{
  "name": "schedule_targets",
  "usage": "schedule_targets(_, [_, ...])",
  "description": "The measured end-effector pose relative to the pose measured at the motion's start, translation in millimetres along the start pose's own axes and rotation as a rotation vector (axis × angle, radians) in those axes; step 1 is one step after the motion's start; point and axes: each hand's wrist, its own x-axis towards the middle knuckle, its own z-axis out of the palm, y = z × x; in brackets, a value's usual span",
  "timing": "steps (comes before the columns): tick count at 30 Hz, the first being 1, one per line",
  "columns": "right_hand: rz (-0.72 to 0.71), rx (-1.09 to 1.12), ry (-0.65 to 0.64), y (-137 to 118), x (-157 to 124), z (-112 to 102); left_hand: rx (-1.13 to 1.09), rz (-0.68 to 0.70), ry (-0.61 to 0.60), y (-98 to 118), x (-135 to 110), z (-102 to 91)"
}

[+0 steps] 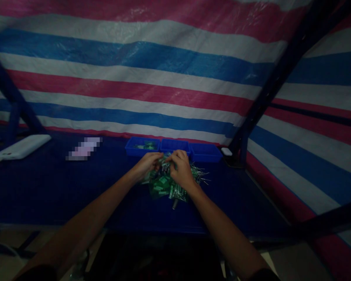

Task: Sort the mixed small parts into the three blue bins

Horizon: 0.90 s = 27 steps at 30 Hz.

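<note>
A heap of small green circuit boards and thin metal-legged parts [166, 186] lies on the dark blue table [61, 187]. My left hand [148, 164] and my right hand [180, 168] rest on top of the heap with fingers curled, their fingertips meeting near its far edge. Each seems to pinch a small part that is too dim to name. Just beyond the hands stand three blue trays in a row [173, 146]; the left tray [142, 146] holds a few green pieces.
A white flat box [22, 146] lies at the far left of the table, and a pale blurred item [84, 148] sits mid-left. A small white object [226, 151] lies by a dark metal post [260, 105]. Striped tarp walls close in behind and to the right.
</note>
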Motion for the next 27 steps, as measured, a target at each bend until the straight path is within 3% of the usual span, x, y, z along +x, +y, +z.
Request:
schedule_targets(3, [0.023,-0.015,0.067,3.2,1.3,-1.0,-0.051,0.070,0.108,5.3,3.0,-6.0])
schedule_targets(7, [0.150,-0.059,0.150,14.6,5.6,-9.9,-0.168,0.170,0.349,15.6,11.6,-23.3])
schedule_targets(10, [0.216,-0.095,0.183,25.9,8.2,-17.1,-0.222,0.188,0.433,21.7,14.7,-37.8])
schedule_targets(14, [0.266,-0.129,0.178,36.5,9.5,-21.2,-0.072,0.202,0.478,20.1,14.6,-51.5])
schedule_targets(17, [0.298,-0.134,0.132,39.7,10.9,-25.4,0.203,0.281,0.509,11.1,15.1,-52.1])
schedule_targets(20, [0.422,-0.142,0.139,43.6,12.1,-33.0,0.528,0.360,0.403,0.0,14.0,-40.7])
schedule_targets(23, [0.550,-0.168,0.176,50.6,11.9,-40.3,0.798,0.448,0.110,-7.2,7.2,-20.9])
schedule_targets(27, [0.549,-0.137,0.116,55.9,11.0,-41.0,0.996,0.505,-0.255,-3.8,-6.1,-2.7])
